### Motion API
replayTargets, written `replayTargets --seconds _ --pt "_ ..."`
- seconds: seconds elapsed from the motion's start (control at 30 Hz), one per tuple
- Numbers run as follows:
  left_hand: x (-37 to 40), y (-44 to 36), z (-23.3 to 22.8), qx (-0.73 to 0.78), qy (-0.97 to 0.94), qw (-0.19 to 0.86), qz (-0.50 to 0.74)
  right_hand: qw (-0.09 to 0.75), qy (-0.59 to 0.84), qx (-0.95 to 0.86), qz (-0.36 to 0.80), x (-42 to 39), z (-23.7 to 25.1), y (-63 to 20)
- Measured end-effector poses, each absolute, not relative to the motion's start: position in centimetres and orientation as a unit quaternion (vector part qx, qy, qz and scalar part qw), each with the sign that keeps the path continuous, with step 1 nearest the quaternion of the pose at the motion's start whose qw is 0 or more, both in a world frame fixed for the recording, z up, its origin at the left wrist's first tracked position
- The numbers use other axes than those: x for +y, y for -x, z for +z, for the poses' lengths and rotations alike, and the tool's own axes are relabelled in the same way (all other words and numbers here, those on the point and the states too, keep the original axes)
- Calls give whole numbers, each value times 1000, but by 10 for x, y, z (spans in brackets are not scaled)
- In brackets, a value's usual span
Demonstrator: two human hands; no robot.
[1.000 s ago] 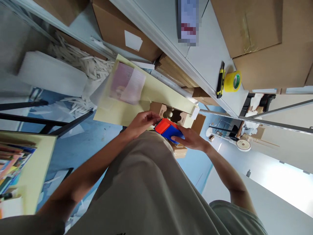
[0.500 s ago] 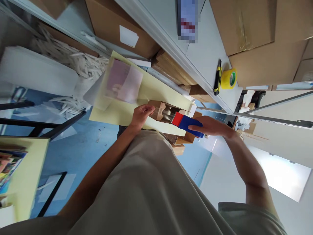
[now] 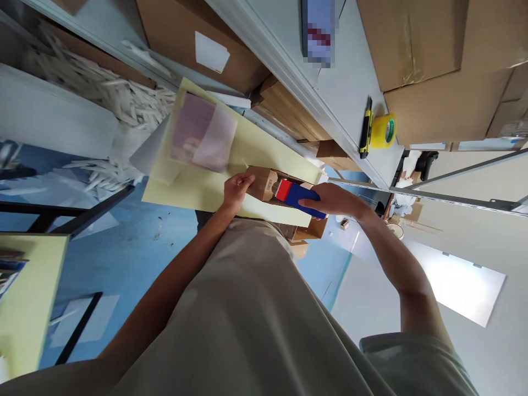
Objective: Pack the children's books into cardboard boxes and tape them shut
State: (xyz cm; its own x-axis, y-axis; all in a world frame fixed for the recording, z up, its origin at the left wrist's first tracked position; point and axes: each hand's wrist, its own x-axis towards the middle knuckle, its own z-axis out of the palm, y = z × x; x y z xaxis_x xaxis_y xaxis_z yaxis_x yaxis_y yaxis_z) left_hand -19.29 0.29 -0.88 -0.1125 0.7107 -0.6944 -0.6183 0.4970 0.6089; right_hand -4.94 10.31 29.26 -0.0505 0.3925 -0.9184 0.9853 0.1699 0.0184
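Red-and-blue box (image 3: 293, 194) under right-hand fingers (image 3: 310, 204)

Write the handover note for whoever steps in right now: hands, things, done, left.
Left hand: holds the end of the brown carton on the yellow table.
Right hand: grips the red and blue box, its red end at the carton's open top.
Done: box brought to the carton's mouth.
Left: box is not yet fully inside; carton is unsealed. Yellow tape and knife lie on the grey bench, both untouched.
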Motion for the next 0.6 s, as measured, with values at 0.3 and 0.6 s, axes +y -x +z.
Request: replayTargets --seconds 0.3,0.6 --pt "2 173 -23 550 -43 663 506 435 -550 610 -368 106 288 51" --pt "-7 158 -27 610 -136 591 510 439 -569 616 -324 100 288 60"
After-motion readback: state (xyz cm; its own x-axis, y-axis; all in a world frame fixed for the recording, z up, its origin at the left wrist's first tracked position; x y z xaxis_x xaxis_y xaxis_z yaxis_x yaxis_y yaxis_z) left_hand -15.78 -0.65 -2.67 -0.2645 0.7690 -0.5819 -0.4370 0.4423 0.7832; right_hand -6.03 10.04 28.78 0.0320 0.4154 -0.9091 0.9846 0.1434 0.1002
